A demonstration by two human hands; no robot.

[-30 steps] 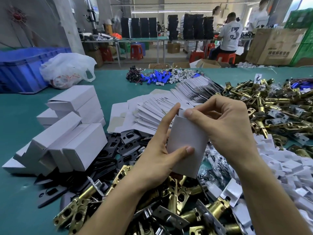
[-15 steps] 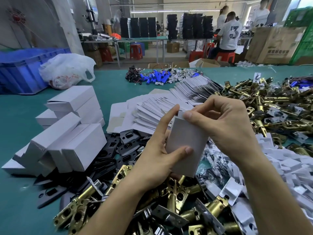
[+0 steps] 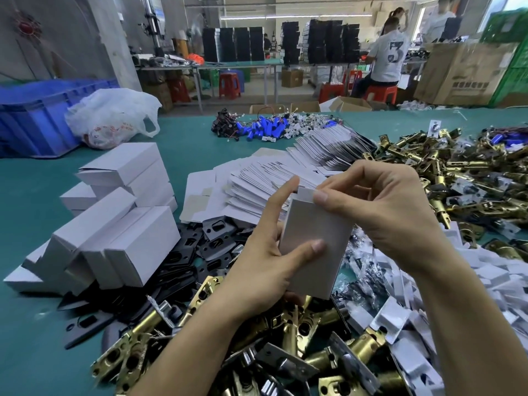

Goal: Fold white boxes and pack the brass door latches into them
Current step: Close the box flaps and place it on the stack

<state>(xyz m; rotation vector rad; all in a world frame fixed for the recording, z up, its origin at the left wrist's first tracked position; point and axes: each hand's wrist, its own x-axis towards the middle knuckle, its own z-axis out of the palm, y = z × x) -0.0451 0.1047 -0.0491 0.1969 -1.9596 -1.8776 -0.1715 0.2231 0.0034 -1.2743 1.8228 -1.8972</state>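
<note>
You're on the fold step: box (image 3: 320,270) is off the table (image 3: 28,352), upright, held in both hands right above the near latches (image 3: 363,345). Left hand (image 3: 263,272) grips the lower body, thumb flat on the near face, index finger up along the left edge, other fingers hidden behind. Right hand (image 3: 380,204) pinches the top flap (image 3: 305,192), thumb on the near side, fingers curled over the far side. Flap reads as standing up, not tucked. Can't tell if a latch is inside, and the bottom end is hidden by your left palm. Next move as I read it: fold the flap over and seat its tab in the body. That calls for the left hand holding the body square so the gap stays open, plus light pressure so the card doesn't crease. If the box is empty, load a latch from the near pile first. Folded boxes (image 3: 137,238) sit left, blanks (image 3: 257,187) just beyond your hands.
</note>
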